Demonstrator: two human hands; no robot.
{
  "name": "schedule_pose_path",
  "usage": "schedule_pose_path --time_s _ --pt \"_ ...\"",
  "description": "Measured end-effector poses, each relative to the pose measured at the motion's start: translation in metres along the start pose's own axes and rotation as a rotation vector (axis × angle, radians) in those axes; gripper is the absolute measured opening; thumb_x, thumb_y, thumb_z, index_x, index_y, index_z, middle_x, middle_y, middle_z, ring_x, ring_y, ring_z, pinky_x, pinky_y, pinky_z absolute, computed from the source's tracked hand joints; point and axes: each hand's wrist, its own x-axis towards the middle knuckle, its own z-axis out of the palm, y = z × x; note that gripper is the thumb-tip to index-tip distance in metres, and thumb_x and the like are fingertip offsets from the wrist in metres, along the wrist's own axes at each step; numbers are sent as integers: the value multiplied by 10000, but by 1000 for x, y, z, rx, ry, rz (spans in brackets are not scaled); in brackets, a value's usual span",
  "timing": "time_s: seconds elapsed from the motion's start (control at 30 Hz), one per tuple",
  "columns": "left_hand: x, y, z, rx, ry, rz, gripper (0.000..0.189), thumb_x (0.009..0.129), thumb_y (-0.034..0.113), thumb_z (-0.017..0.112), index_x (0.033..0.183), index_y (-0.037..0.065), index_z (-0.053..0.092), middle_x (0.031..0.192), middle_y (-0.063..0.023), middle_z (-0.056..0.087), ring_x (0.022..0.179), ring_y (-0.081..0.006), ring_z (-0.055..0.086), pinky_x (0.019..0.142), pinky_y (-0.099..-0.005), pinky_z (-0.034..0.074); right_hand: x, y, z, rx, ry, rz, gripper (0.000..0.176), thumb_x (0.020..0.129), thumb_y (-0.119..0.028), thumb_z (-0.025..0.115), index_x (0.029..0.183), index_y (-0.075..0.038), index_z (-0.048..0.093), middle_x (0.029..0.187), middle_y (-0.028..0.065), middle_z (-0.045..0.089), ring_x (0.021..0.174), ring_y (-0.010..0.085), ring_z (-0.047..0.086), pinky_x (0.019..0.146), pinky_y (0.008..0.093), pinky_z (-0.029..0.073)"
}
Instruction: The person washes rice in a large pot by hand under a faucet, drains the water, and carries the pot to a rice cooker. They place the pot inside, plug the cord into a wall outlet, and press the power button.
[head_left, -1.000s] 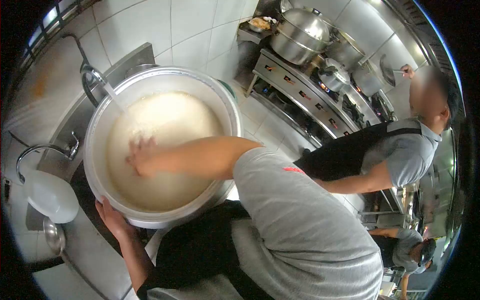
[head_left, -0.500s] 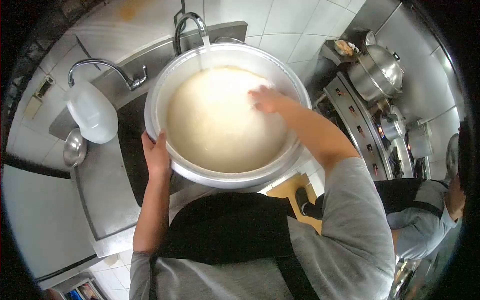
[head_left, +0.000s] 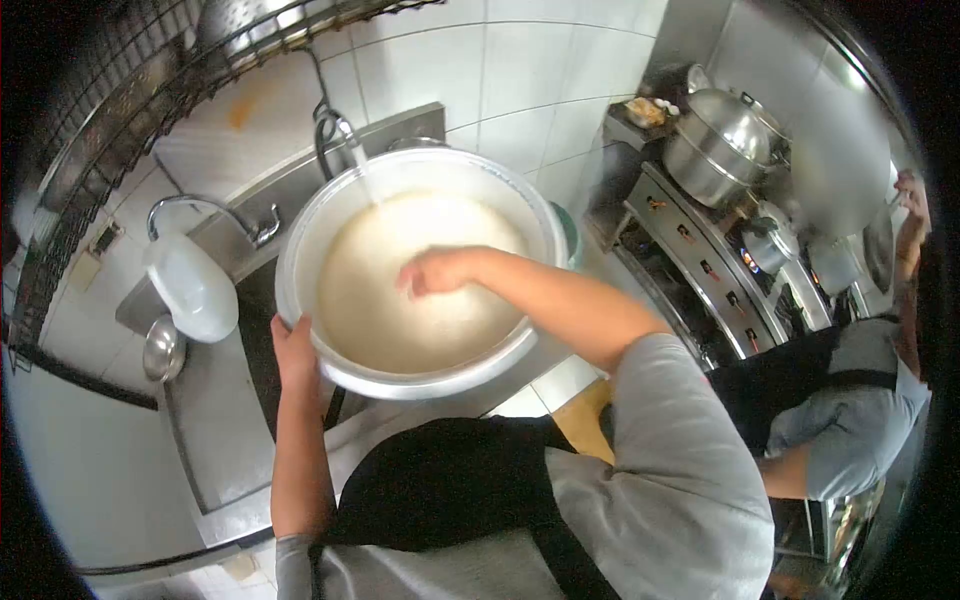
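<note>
A large metal pot (head_left: 300, 225) of cloudy, whitish water (head_left: 450, 335) stands at the sink. At its lower left rim, my left hand (head_left: 295, 350) grips the edge, thumb on top and fingers on the outer side. My right hand (head_left: 440, 272) is over the middle of the pot, right at the water's surface, its loosely bent fingers apart and slightly blurred. Nothing shows between them. A running faucet (head_left: 345, 130) pours a stream into the pot at the back left.
Left of the pot are a second faucet (head_left: 215, 205), a white plastic jug (head_left: 195, 290) and a metal bowl (head_left: 164, 350). A wire rack (head_left: 130, 110) hangs above. On the right, a stove (head_left: 690, 250) carries a big steamer pot (head_left: 715, 150); a co-worker (head_left: 850, 400) stands near it.
My right hand has swept left from the pot's right side to its middle. My left hand keeps its hold on the rim. The camera view has shifted, and the co-worker's arm is now raised.
</note>
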Motion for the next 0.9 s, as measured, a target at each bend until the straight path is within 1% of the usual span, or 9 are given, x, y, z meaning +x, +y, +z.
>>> schedule_pose_path --time_s 0.1,0.2,0.23,0.37,0.43,0.63,0.73,0.83,0.9 --pt "15 -13 -7 55 0 58 543 817 77 529 1269 -92 282 1228 -237 440 1079 -306 488 923 -374 383 -5 63 -4 -36 647 181 258 784 -200 564 1019 -103 608 940 143 637 862 308 599 783 387 464" --pt "-2 3 0 -105 -81 41 549 809 50 519 1279 -81 268 1210 -204 462 1063 -288 499 890 -385 412 -5 102 -12 -135 661 392 195 773 -193 571 942 -111 623 891 128 644 837 310 605 758 407 473" --pt "14 -18 -7 -179 -81 97 571 800 49 521 1294 -68 258 1230 -211 446 1077 -297 491 897 -385 410 5 116 -1 -126 863 326 158 770 -196 562 895 -128 632 847 115 648 802 310 611 735 419 477" --pt "-8 8 7 -66 54 4 660 794 73 530 1354 -40 198 1304 -229 376 1124 -321 460 940 -400 376 -1 87 0 -84 765 290 75 732 -185 602 790 -144 624 825 105 626 801 293 597 723 406 472" --pt "-9 8 5 -103 7 2 671 797 84 539 1358 -38 192 1305 -231 377 1129 -322 457 946 -396 370 -9 78 0 -104 735 252 69 724 -199 617 757 -137 615 818 109 607 811 294 588 721 407 466" --pt "7 -11 -3 -147 -50 48 603 802 93 550 1317 -39 265 1258 -222 427 1096 -312 482 934 -394 381 -15 75 -2 -131 689 387 122 724 -174 636 779 -95 561 896 103 569 846 297 570 701 413 459" --pt "10 -12 -5 -185 -56 36 597 805 89 549 1315 -41 268 1255 -216 433 1089 -314 488 928 -396 388 -5 78 -3 -48 632 473 163 755 -164 589 908 -106 587 1122 139 524 1035 316 519 801 426 462" --pt "8 -9 -2 -137 -38 21 600 810 90 546 1321 -42 260 1258 -211 436 1092 -315 487 928 -395 389 -10 83 20 -354 599 356 263 791 -170 520 1034 -109 600 1328 181 379 1221 355 373 924 526 390" --pt "16 -20 -8 -129 -41 32 598 813 92 545 1321 -43 260 1257 -208 440 1095 -313 485 930 -392 386 -1 95 21 -326 374 465 362 812 -181 464 1150 -106 569 1413 189 261 1308 376 228 967 635 272"
